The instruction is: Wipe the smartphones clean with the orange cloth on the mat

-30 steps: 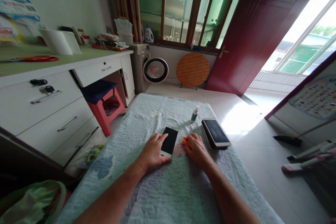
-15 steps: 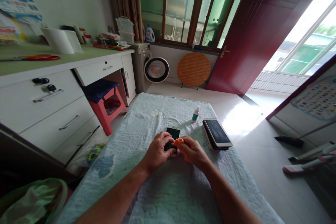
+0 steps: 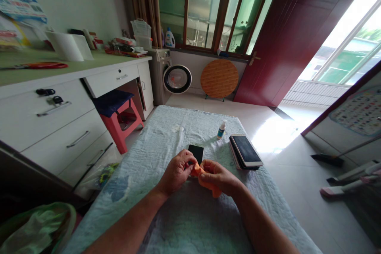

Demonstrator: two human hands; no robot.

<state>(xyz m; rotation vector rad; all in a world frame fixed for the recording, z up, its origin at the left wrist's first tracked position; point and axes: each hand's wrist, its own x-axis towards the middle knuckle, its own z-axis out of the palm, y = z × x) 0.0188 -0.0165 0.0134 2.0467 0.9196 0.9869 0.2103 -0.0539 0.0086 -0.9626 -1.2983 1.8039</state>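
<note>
An orange cloth (image 3: 210,184) is bunched between my two hands above the table. My left hand (image 3: 177,170) pinches its left end, fingers closed. Closed around the middle of it is my right hand (image 3: 218,175), with a loose part of the cloth hanging below the fingers. Just beyond lies a smartphone (image 3: 196,151) with a dark screen, its near part hidden by my hands. A small spray bottle (image 3: 221,129) stands upright farther off to the right. Beside it, a stack of devices has a white-framed phone or tablet (image 3: 246,150) on top.
A pale blue quilted cloth (image 3: 143,158) covers the table. To the left are a red stool (image 3: 121,123) and a white desk (image 3: 59,107) with drawers. A washing machine (image 3: 160,67) with its door open and a round wooden tabletop (image 3: 219,78) stand at the back.
The orange cloth has come more into view between my hands, and a part of it now hangs below my right hand. More of the smartphone's screen shows.
</note>
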